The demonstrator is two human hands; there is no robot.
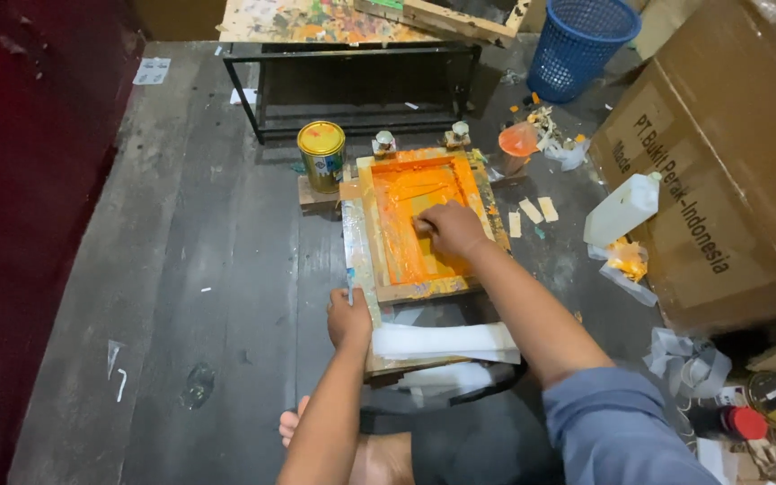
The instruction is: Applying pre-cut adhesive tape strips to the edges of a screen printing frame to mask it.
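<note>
A wooden-framed printing screen coated with orange ink lies on a board on the dark wooden floor. My right hand is closed on a squeegee inside the frame, near its middle. My left hand grips the near left edge of the board under the screen. Folded white cloth lies across the near end of the board, just right of my left hand.
A yellow-lidded paint can stands left of the frame, an orange-stained cup to its right. A blue basket, a large cardboard box, a white plastic bottle, a black metal rack and scraps surround the spot. My bare foot shows below.
</note>
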